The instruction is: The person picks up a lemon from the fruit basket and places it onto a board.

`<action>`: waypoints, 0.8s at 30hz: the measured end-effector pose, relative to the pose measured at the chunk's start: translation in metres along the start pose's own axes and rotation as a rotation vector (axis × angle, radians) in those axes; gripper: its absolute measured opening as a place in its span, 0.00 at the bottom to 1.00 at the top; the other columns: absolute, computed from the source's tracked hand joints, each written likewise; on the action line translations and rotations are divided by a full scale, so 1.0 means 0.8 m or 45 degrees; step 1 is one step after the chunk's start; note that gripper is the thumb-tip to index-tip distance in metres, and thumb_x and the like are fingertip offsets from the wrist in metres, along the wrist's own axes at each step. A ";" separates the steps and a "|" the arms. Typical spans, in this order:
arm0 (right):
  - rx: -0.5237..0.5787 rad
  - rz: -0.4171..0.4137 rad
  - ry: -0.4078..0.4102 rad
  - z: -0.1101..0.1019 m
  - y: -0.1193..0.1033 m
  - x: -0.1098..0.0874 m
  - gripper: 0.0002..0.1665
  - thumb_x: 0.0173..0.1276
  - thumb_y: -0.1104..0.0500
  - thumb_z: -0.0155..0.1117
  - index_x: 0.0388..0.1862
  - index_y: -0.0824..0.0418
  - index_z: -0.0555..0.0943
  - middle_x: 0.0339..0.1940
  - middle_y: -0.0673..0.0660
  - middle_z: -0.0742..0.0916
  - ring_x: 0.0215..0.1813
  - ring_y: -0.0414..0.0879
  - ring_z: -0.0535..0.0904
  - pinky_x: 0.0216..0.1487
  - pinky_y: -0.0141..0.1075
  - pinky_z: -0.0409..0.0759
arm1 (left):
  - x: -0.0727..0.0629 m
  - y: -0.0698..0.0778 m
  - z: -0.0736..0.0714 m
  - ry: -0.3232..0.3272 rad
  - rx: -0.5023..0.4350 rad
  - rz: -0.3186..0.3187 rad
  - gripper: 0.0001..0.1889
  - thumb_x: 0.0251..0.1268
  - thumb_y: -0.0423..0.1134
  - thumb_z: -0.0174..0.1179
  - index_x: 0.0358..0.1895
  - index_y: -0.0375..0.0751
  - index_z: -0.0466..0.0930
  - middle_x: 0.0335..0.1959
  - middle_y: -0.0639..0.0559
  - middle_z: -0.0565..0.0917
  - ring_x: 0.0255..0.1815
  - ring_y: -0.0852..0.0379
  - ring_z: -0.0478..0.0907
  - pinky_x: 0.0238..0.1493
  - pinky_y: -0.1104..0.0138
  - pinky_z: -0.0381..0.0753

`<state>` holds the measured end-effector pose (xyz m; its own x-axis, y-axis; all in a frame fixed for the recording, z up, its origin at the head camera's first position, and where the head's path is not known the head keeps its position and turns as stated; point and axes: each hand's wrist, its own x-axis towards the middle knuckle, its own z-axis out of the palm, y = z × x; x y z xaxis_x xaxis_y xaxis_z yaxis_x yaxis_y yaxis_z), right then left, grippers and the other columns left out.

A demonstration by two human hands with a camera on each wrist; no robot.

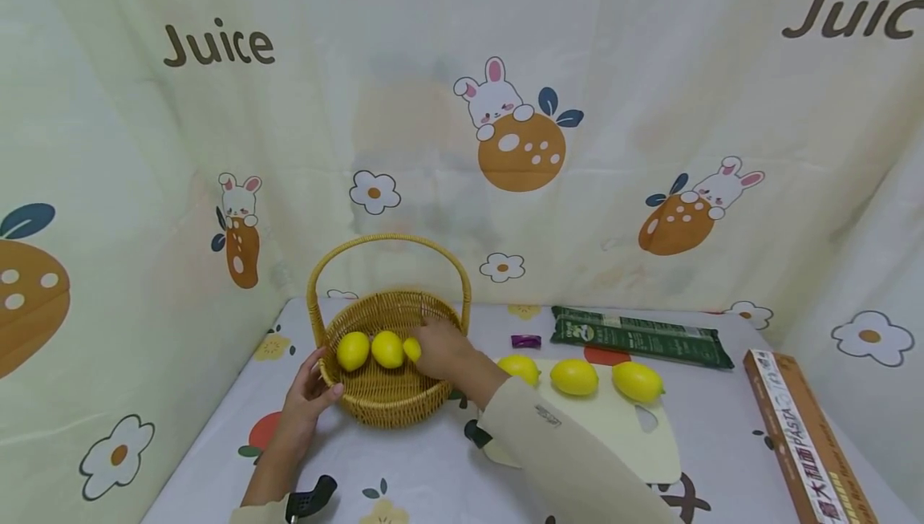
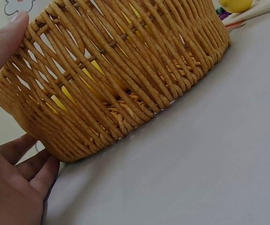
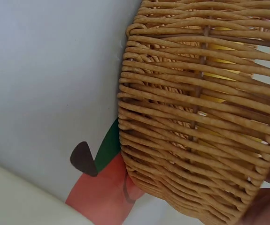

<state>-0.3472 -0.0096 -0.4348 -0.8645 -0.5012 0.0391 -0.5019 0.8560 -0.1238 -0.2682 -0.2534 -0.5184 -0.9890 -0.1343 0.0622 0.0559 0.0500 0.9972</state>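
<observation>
On the cream cloth wall (image 1: 325, 131), up and left of the round yellow-brown woven basket (image 1: 390, 414), big brown letters say "Juice". Up and far to the right of the basket, the wall says "Juic", cut off at the edge. Far right of the basket, the long brown and white box (image 1: 812, 436) says "PASTA", with Chinese letters beside it. Nearer the basket's right side, the long green packet (image 1: 638, 337) has writing too tiny to read.

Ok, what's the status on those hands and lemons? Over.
Left hand holds basket by its side. Right hand inside, at a lemon, grip hidden. Two lemons beside it, three on board. Nothing seen blocking.
</observation>
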 end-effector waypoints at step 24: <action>0.142 -0.060 0.176 -0.050 0.006 -0.067 0.35 0.61 0.49 0.68 0.68 0.51 0.73 0.67 0.54 0.74 0.65 0.54 0.68 0.64 0.47 0.69 | 0.002 -0.001 -0.003 -0.025 0.016 -0.013 0.42 0.64 0.42 0.66 0.77 0.55 0.50 0.76 0.36 0.51 0.74 0.39 0.52 0.71 0.47 0.52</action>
<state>-0.3043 0.0261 -0.3976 -0.8398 -0.5113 0.1828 -0.5420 0.8090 -0.2275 -0.2694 -0.2562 -0.5186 -0.9920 -0.1155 0.0512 0.0443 0.0613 0.9971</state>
